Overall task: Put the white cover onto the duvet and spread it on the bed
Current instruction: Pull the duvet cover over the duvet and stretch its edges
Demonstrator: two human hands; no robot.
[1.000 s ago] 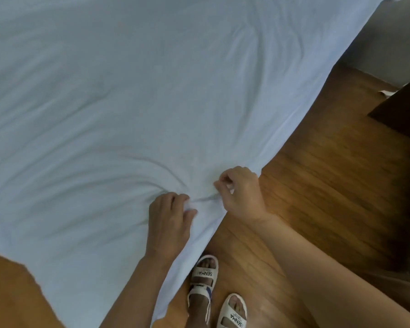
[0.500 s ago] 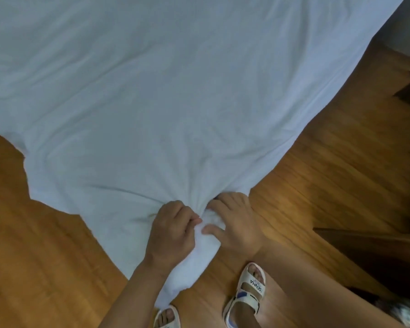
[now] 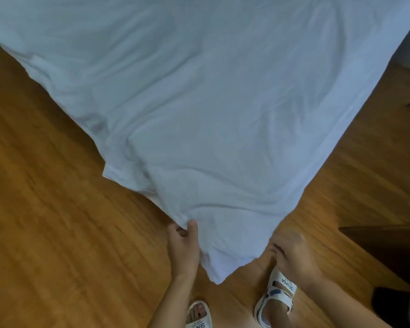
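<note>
Head view: we have the white cover spread wide ahead of us, its near corner hanging down to a point between our two hands, over the wooden floor.

Left hand: thumb on top, fingers curled under, pinching the cover's edge just up from the hanging corner. Firm hold on the hem.

Right hand: blurred, just off the cover's right edge. We can't tell if its fingers are closed or touching cloth; looks like no hold.

Handling, our read:
- Thin, soft cloth; creases radiate from the left fingers, so it follows any pull right away.
- Light in one spot, but the large sheet will drag and bunch if pulled from a single point.
- No stiffness, so it sags wherever unsupported. Not fragile.
- Smooth weave could slide out of a loose pinch.

Where to grip: on the hem or at the corners, two hands well apart, not mid-panel. Right hand should take the edge opposite the left fingers, across the corner.

Whether the duvet is inside, we can't tell. Sandals sit below the fingers, so watch for treading on the corner.
</note>
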